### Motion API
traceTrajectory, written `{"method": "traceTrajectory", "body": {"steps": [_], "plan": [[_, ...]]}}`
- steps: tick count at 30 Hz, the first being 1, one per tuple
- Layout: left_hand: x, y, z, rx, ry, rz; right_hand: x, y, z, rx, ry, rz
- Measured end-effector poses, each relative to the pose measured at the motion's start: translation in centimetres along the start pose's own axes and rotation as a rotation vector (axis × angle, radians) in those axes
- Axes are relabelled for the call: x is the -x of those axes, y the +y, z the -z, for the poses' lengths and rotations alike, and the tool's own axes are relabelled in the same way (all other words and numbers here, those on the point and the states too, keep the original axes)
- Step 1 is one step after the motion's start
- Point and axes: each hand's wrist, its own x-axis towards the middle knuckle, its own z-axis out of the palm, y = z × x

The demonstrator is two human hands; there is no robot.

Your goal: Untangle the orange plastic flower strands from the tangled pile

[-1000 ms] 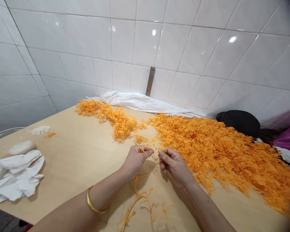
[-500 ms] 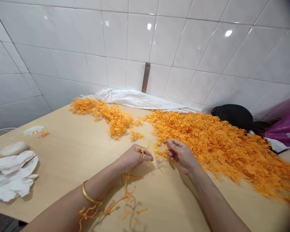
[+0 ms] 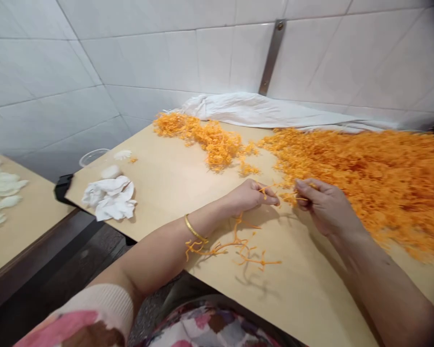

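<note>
My left hand (image 3: 249,197) is closed in a pinch on an orange branched plastic strand (image 3: 235,245) that trails back under my wrist across the light wooden table (image 3: 173,178). My right hand (image 3: 323,206) is also pinched, holding a small orange piece at the edge of the big heap of orange plastic pieces (image 3: 376,178). The two hands are close together, a few centimetres apart. A gold bangle (image 3: 194,230) sits on my left wrist.
A smaller orange pile (image 3: 206,137) lies toward the far left of the table. White cloth (image 3: 253,110) runs along the tiled wall. Crumpled white material (image 3: 110,197) and a clear bowl (image 3: 91,156) sit at the table's left end. A second table (image 3: 10,217) with white pieces stands left.
The view has swung down and left, showing the table's left end and a second table. My right hand has come back from the heap toward my left hand with a small orange piece.
</note>
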Motion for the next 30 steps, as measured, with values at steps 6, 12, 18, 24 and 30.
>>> {"method": "traceTrajectory", "body": {"steps": [6, 12, 18, 24, 30], "plan": [[-0.4, 0.2, -0.3, 0.159, 0.001, 0.005, 0.6, -0.7, -1.7, -0.075, 0.217, 0.15], [-0.4, -0.4, -0.3, 0.189, 0.031, -0.019, -0.4, -1.5, 1.2, 0.014, 0.519, 0.306], [-0.6, -0.9, 0.8, 0.462, 0.031, -0.026, -0.6, -0.1, 3.0, 0.991, 0.464, 0.573], [-0.9, -0.8, 1.9, 0.726, 0.103, -0.023, 0.1, 1.1, 0.6, 1.458, 0.395, 0.785], [-0.1, 2.1, 2.5, 0.795, 0.144, -0.019, 0.6, 2.1, -0.6, 1.471, 0.115, 0.905]]}}
